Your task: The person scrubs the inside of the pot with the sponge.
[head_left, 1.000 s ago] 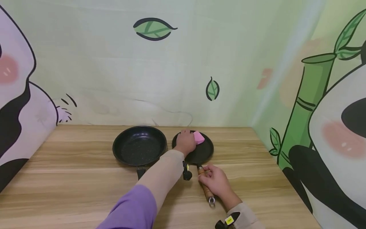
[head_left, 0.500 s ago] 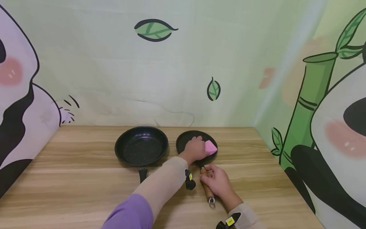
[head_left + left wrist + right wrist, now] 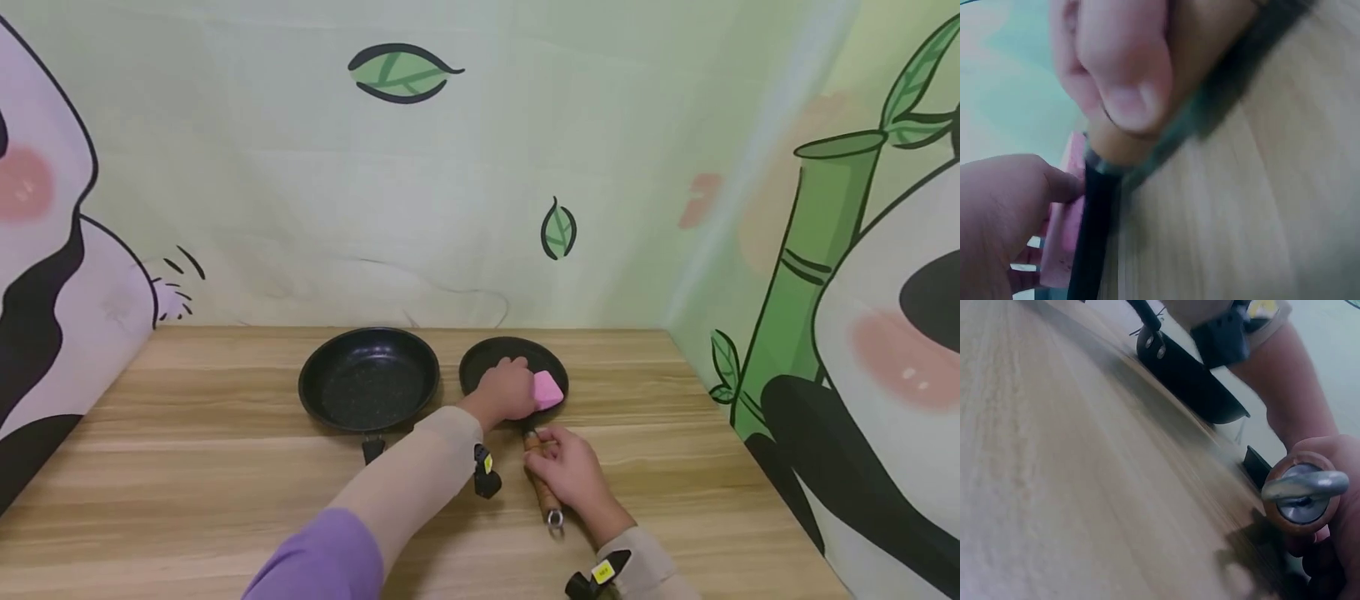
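Note:
A small, flat black frying pan (image 3: 480,360) lies on the table, its wooden handle (image 3: 547,497) towards me. Inside it, my left hand (image 3: 507,390) grips a pink sponge (image 3: 547,390) close to the pan's right side. In the left wrist view the thumb lies on the sponge (image 3: 1063,240), behind the pan's dark edge. My right hand (image 3: 570,471) holds the wooden handle near the pan, thumb and fingers around it. From the right wrist, the handle's end with its metal ring (image 3: 1304,487) shows up close. The left hand hides part of the pan's floor.
A larger, deeper black frying pan (image 3: 369,379) stands left of the small one, its black handle (image 3: 373,450) partly behind my left sleeve (image 3: 420,475). The wooden table (image 3: 187,467) ends at a wall (image 3: 285,183) printed with leaves and pandas.
My left hand has moved the sponge from the pan's far part to its right near side, mostly in the first half second. The right hand stays on the handle.

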Demonstrator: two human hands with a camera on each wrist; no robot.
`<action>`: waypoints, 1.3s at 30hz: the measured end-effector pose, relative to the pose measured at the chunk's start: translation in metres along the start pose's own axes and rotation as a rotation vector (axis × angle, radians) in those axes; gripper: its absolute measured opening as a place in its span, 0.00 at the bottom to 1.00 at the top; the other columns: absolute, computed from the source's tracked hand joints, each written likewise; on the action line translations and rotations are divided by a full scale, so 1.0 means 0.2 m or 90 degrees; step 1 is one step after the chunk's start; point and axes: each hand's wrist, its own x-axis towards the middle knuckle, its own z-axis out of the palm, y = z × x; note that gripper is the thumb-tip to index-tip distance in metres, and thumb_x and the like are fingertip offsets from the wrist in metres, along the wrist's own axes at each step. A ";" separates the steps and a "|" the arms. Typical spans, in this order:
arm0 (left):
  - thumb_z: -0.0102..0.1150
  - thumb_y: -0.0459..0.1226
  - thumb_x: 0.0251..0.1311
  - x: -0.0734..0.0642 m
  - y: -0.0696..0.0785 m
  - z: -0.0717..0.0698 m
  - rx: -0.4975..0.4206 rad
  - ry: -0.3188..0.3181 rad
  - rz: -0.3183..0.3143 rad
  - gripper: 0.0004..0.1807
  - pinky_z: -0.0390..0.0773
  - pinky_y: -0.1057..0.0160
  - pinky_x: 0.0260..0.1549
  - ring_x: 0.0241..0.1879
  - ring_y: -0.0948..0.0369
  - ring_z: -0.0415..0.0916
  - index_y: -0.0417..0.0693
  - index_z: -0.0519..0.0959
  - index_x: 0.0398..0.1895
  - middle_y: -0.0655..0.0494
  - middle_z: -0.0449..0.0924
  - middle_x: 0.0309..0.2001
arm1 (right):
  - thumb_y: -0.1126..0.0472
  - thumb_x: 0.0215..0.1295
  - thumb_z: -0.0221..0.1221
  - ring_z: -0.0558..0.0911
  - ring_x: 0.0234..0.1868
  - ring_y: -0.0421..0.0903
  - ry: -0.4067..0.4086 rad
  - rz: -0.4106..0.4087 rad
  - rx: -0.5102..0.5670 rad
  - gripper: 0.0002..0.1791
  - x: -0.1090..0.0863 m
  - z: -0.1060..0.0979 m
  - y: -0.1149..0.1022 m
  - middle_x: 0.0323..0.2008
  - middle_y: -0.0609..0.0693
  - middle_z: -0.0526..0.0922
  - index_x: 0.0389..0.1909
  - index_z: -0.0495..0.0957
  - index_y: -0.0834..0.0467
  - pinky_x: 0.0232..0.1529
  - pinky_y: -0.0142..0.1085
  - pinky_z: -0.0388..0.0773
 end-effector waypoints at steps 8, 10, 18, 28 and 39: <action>0.57 0.52 0.69 0.10 -0.15 0.07 0.051 0.048 -0.051 0.23 0.77 0.52 0.54 0.60 0.51 0.70 0.47 0.82 0.57 0.52 0.73 0.61 | 0.59 0.56 0.66 0.71 0.16 0.39 -0.033 -0.026 0.006 0.16 0.00 0.05 -0.03 0.15 0.42 0.70 0.43 0.80 0.63 0.20 0.33 0.69; 0.56 0.52 0.70 0.11 -0.19 0.08 0.062 0.048 -0.066 0.24 0.77 0.51 0.55 0.63 0.50 0.69 0.46 0.81 0.59 0.51 0.72 0.65 | 0.59 0.56 0.66 0.71 0.16 0.39 -0.037 -0.025 0.010 0.16 -0.01 0.07 -0.03 0.14 0.42 0.69 0.44 0.80 0.63 0.20 0.33 0.69; 0.58 0.50 0.68 0.09 -0.17 0.06 0.051 0.020 -0.011 0.21 0.77 0.53 0.54 0.57 0.51 0.72 0.47 0.83 0.55 0.51 0.75 0.58 | 0.57 0.55 0.68 0.73 0.18 0.39 -0.013 -0.011 0.008 0.17 -0.03 0.08 -0.02 0.16 0.43 0.73 0.42 0.81 0.63 0.23 0.33 0.70; 0.59 0.53 0.64 0.03 -0.02 0.00 0.030 -0.003 0.087 0.20 0.77 0.55 0.54 0.50 0.50 0.78 0.46 0.86 0.40 0.48 0.79 0.53 | 0.59 0.54 0.67 0.76 0.19 0.40 0.028 0.001 -0.016 0.18 -0.01 0.00 -0.01 0.19 0.45 0.80 0.44 0.81 0.64 0.25 0.36 0.72; 0.56 0.51 0.68 -0.04 -0.06 -0.06 0.048 -0.034 0.094 0.21 0.79 0.53 0.53 0.51 0.50 0.77 0.45 0.86 0.47 0.48 0.77 0.52 | 0.58 0.56 0.65 0.76 0.20 0.40 0.035 0.020 -0.017 0.16 0.00 0.02 -0.02 0.19 0.44 0.79 0.43 0.81 0.63 0.26 0.36 0.73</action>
